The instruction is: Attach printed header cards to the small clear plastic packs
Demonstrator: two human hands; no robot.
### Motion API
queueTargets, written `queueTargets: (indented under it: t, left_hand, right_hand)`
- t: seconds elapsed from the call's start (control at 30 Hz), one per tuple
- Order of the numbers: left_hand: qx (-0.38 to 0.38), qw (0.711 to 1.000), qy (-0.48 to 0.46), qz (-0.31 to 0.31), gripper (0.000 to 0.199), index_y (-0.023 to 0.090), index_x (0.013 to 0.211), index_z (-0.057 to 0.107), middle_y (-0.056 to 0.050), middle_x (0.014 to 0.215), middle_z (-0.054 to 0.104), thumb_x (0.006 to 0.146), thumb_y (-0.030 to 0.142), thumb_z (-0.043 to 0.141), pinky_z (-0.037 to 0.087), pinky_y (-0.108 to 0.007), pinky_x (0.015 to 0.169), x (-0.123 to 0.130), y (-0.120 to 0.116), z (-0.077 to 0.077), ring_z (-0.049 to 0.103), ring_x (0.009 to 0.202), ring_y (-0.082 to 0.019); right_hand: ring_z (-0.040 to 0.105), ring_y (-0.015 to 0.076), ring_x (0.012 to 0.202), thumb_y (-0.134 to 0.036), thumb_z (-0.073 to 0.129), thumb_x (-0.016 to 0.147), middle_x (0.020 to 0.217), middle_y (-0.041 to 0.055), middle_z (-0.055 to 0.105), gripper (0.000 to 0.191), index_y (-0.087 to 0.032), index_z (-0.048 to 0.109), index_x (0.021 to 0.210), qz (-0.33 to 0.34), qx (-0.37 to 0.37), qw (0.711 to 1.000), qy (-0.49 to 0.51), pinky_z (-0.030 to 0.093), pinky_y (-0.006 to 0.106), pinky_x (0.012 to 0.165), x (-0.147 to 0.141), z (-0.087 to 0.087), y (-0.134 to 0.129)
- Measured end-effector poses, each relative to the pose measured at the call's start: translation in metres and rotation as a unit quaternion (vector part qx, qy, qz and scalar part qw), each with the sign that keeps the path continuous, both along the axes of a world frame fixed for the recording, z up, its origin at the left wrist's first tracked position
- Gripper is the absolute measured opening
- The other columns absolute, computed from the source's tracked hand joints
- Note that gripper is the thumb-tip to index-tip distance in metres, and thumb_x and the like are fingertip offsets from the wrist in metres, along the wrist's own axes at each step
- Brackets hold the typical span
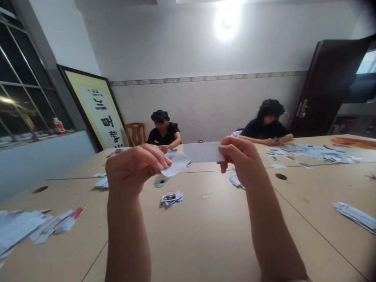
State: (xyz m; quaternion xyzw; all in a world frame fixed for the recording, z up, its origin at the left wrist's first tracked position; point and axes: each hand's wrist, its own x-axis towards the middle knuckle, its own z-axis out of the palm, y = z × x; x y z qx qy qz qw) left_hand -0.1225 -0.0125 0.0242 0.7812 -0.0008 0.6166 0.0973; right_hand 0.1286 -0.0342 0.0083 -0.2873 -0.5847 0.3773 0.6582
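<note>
Both of my hands are raised over the table, each pinching paper. In my left hand (136, 160), between thumb and fingertips, is a curled white paper slip (176, 165). My right hand (239, 156) grips the right end of a flat, rectangular white paper card (202, 152), its plain side toward me. The two papers overlap in view near the card's left end; whether they touch I cannot tell. Below them on the table lies a small pile of printed cards (172, 198), with a tiny paper piece (205, 196) to its right.
Loose papers (23, 229) spread at the left, and a bundle of slips (357, 217) rests at the right edge. Across the wooden table (199, 243) sit two people, one near a wide heap of printed cards (320, 153). The tabletop has round holes (281, 176).
</note>
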Motion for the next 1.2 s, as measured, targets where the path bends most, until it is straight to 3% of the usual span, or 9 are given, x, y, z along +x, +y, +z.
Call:
queueTargets:
  t: [0.27,0.43,0.57,0.7,0.8,0.9,1.0,1.1,1.2]
  left_hand:
    - [-0.025,0.995,-0.096,0.028,0.011,0.019,0.078,0.077,-0.002,0.071,0.073,0.075,0.017,0.088,0.058,-0.029,0.064,-0.01,-0.006,0.0,0.068,0.063,-0.015]
    - [-0.102,0.971,-0.174,0.132,0.019,0.016,0.076,0.078,0.0,0.07,0.075,0.065,0.012,0.092,0.06,-0.023,0.067,-0.037,-0.003,0.003,0.07,0.065,-0.012]
    - [-0.14,0.933,-0.27,0.195,0.031,0.015,0.076,0.077,0.003,0.066,0.073,0.054,0.015,0.099,0.055,-0.013,0.06,-0.067,0.001,0.003,0.065,0.06,-0.006]
    - [-0.139,0.91,-0.316,0.228,0.047,0.016,0.073,0.073,0.004,0.065,0.072,0.036,0.015,0.102,0.059,-0.017,0.061,-0.086,0.004,0.003,0.065,0.061,-0.008]
    - [-0.159,0.9,-0.323,0.244,0.057,0.015,0.073,0.072,0.004,0.067,0.073,0.025,0.013,0.102,0.06,-0.019,0.06,-0.091,0.012,0.004,0.067,0.063,-0.01]
    - [-0.175,0.894,-0.337,0.238,0.069,0.017,0.079,0.069,0.005,0.068,0.073,0.018,0.01,0.1,0.057,-0.02,0.052,-0.096,0.024,0.004,0.065,0.06,-0.011]
    - [-0.191,0.894,-0.341,0.218,0.086,0.023,0.095,0.068,0.009,0.076,0.074,0.017,0.003,0.098,0.057,-0.022,0.053,-0.1,0.033,0.002,0.065,0.061,-0.011]
    - [-0.208,0.901,-0.315,0.216,0.086,0.024,0.1,0.07,0.01,0.075,0.072,0.022,0.002,0.098,0.057,-0.022,0.058,-0.099,0.036,0.0,0.065,0.066,-0.011]
    - [-0.216,0.895,-0.318,0.227,0.086,0.021,0.091,0.069,0.01,0.062,0.066,0.012,0.009,0.1,0.054,-0.024,0.05,-0.084,0.04,0.002,0.059,0.057,-0.012]
  right_hand:
    - [0.056,0.0071,0.037,-0.019,0.06,0.082,0.048,-0.0082,0.054,0.015,-0.02,0.056,0.067,-0.08,0.048,0.995,0.033,0.041,0.019,0.04,0.011,-0.001,0.009]
    - [0.056,0.0067,0.039,-0.028,0.065,0.087,0.055,-0.0053,0.062,0.017,-0.019,0.06,0.073,-0.02,0.039,0.997,-0.061,0.043,0.019,0.04,0.001,-0.01,0.027]
    - [0.058,0.0057,0.043,-0.027,0.064,0.089,0.062,-0.0044,0.063,0.016,-0.017,0.064,0.077,0.03,-0.015,0.979,-0.199,0.043,0.017,0.042,-0.028,-0.031,0.064]
    - [0.055,0.0053,0.037,-0.011,0.066,0.085,0.059,-0.0042,0.062,0.017,-0.016,0.066,0.069,0.093,-0.075,0.954,-0.276,0.039,0.018,0.038,-0.062,-0.059,0.097]
    - [0.055,0.0064,0.036,-0.005,0.069,0.084,0.055,-0.0041,0.062,0.021,-0.014,0.065,0.065,0.109,-0.143,0.934,-0.307,0.039,0.018,0.038,-0.067,-0.077,0.12]
    - [0.058,0.0071,0.047,-0.016,0.068,0.093,0.065,-0.0041,0.064,0.013,-0.013,0.068,0.081,0.053,-0.214,0.929,-0.296,0.047,0.019,0.045,-0.041,-0.091,0.144]
    - [0.069,0.0134,0.075,-0.031,0.065,0.099,0.097,0.0033,0.071,0.021,-0.013,0.067,0.109,-0.044,-0.283,0.923,-0.257,0.06,0.029,0.067,0.015,-0.102,0.158]
    - [0.07,0.0196,0.094,-0.034,0.065,0.099,0.116,0.0086,0.069,0.031,-0.015,0.063,0.123,-0.158,-0.336,0.907,-0.201,0.061,0.038,0.081,0.082,-0.113,0.151]
    - [0.069,0.0227,0.103,-0.035,0.066,0.098,0.125,0.0112,0.066,0.036,-0.015,0.062,0.128,-0.256,-0.376,0.877,-0.154,0.06,0.042,0.087,0.142,-0.128,0.132]
